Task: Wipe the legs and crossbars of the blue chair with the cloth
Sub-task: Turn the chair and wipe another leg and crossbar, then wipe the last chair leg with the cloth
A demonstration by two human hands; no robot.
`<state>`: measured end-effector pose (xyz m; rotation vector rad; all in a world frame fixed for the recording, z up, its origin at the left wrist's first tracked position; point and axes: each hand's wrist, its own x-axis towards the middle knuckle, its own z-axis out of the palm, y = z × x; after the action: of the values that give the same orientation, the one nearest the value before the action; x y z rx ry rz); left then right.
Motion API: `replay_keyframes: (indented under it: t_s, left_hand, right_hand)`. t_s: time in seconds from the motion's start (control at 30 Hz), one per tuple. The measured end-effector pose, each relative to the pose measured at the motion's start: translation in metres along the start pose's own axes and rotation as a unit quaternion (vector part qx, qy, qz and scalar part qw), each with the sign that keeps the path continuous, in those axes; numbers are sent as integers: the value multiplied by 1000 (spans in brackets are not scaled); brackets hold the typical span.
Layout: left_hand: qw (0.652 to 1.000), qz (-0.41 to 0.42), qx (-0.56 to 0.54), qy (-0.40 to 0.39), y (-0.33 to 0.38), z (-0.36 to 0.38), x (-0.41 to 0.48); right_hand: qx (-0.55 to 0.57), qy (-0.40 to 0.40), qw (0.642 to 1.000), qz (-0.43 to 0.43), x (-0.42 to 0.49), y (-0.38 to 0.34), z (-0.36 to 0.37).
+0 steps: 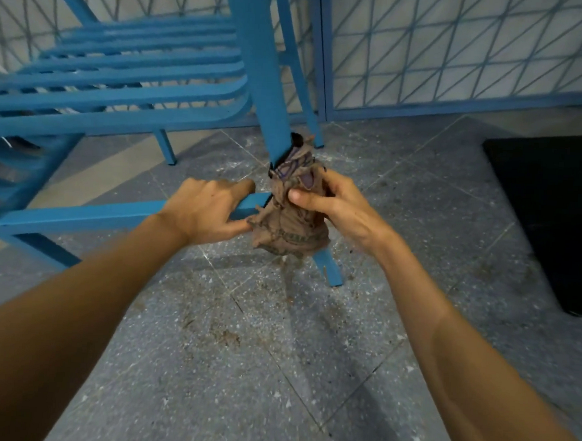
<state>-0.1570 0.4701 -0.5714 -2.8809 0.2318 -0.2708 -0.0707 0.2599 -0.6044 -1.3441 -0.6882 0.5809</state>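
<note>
One blue chair [128, 90] fills the view from nine to twelve o'clock, with three of its legs visible. One brown cloth [292, 210] is bunched around the nearest leg [271, 111], just past centre toward twelve. The right hand [331, 205] has thumb and fingers clamped on the cloth. The left hand [206, 209] curls its fingers over one crossbar [81, 214], its thumb touching the cloth. One black mat [553, 207] lies at three o'clock.
</note>
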Motion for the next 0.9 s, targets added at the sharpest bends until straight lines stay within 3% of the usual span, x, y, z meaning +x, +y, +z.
replay_keyframes:
  t_s: [0.1,0.17,0.2,0.27,0.33,0.4,0.47,0.6,0.9]
  left_hand:
    - [992,-65,-21,-103,12,-7,-2]
    - [979,-127,-121,-106,23,-20,-8]
    - [963,-162,-209,-46,32,-29,-12]
    - [894,-230,-344,169,53,-58,-13]
    - [812,-285,-374,347,75,-97,-3]
    - [770,-296,-361,435,84,-132,15]
    - [773,-291,-333,455,81,-160,37]
    - [833,-255,-294,393,65,-193,74]
    - [843,-233,-341,345,45,-204,83]
  right_hand:
    - [82,4,996,15,4,-23,-1]
    - [192,30,981,13,12,-53,-2]
    - [256,43,966,12,19,-70,-3]
    - [335,78,938,35,45,-104,-7]
    - [321,102,939,74,75,-132,-8]
    - [277,92,950,106,93,-147,-1]
    - [257,87,953,136,101,-150,8]
    - [224,96,955,170,102,-143,21]
    - [265,97,950,134,109,-147,22]
